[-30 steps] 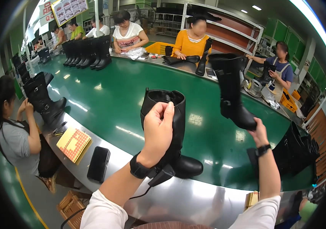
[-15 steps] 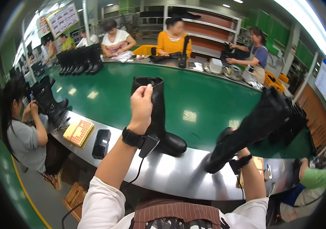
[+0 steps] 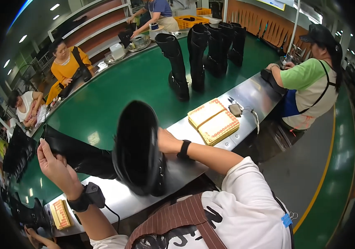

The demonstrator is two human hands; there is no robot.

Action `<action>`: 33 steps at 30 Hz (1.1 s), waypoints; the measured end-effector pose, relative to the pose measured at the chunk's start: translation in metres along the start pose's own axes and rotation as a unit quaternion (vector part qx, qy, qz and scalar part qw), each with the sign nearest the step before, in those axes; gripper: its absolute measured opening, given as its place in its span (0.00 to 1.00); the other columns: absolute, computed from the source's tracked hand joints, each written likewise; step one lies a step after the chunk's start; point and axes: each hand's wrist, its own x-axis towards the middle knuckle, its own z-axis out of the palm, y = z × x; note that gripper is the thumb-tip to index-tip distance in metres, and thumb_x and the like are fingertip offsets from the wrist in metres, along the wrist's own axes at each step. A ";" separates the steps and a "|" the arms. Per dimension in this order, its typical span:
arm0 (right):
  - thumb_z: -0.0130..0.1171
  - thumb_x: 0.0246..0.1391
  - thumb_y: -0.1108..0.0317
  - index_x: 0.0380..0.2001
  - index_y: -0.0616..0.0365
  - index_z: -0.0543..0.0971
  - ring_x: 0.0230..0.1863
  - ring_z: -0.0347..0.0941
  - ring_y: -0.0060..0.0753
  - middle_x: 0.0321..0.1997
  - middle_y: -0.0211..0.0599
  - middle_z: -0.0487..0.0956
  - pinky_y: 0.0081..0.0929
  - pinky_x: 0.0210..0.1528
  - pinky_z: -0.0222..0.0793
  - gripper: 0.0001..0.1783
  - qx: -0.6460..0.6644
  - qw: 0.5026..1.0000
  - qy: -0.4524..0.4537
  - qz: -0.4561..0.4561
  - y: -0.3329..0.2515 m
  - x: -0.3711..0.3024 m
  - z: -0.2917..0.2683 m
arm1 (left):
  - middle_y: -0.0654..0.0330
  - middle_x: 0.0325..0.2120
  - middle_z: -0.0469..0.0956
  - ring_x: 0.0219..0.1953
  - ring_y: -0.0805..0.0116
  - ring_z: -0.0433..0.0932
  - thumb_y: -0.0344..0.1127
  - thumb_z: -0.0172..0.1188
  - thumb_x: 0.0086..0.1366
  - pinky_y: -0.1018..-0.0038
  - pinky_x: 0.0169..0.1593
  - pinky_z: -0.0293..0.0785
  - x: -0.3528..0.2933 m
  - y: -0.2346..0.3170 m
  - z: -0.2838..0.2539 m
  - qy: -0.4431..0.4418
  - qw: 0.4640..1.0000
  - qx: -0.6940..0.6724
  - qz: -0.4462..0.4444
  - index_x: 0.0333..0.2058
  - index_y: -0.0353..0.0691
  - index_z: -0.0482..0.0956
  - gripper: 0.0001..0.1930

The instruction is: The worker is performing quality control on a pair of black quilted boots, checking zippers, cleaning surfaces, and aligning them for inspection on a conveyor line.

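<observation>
My left hand (image 3: pixel 58 169) pinches the top rim of a tall black boot (image 3: pixel 84 155), with thumb and forefinger together at the shaft's edge. That boot slants across the left of the picture, its lower part hidden. In front of me a second black boot (image 3: pixel 136 143) is tilted so its open shaft mouth faces me, slightly blurred. My right hand (image 3: pixel 168 142) grips this boot from its right side, the fingers hidden behind it. Both boots are over the metal edge (image 3: pixel 109 197) of the bench, and the second overlaps the first.
Several black boots (image 3: pixel 197 56) stand upright on the green surface (image 3: pixel 115 89). A stack of yellow printed cards (image 3: pixel 214 120) and a small tool (image 3: pixel 235 108) lie to the right. Another card stack (image 3: pixel 60 213) is at lower left. A co-worker in green sleeves (image 3: pixel 310 79) sits at right; others work opposite.
My view has swung to the right. The boot in my right hand has come from the right to before me, mouth turned toward me. My left hand still pinches the other boot's rim.
</observation>
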 end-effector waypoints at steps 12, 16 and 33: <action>0.63 0.47 0.69 0.31 0.60 0.84 0.34 0.80 0.43 0.29 0.42 0.83 0.35 0.37 0.74 0.07 -0.121 0.903 0.308 0.273 0.149 -0.128 -0.150 | 0.77 0.17 0.64 0.12 0.89 0.50 0.38 0.58 0.70 0.85 0.16 0.43 -0.007 -0.004 -0.023 0.052 0.996 0.061 -0.045 0.37 0.44 0.78 0.05; 0.62 0.46 0.71 0.32 0.60 0.84 0.33 0.80 0.42 0.29 0.43 0.83 0.33 0.38 0.75 0.08 -0.071 0.914 0.332 0.223 0.178 -0.143 -0.140 | 0.76 0.17 0.64 0.12 0.89 0.51 0.37 0.58 0.70 0.85 0.14 0.44 -0.009 0.000 -0.011 0.027 0.997 0.044 -0.052 0.40 0.44 0.79 0.06; 0.58 0.58 0.74 0.33 0.60 0.71 0.16 0.65 0.17 0.21 0.28 0.71 0.19 0.16 0.59 0.05 0.131 0.938 0.153 0.283 0.310 -0.158 -0.165 | 0.70 0.16 0.66 0.12 0.80 0.68 0.39 0.54 0.72 0.82 0.16 0.62 -0.002 0.024 -0.022 -0.087 0.987 0.103 -0.082 0.37 0.28 0.78 0.16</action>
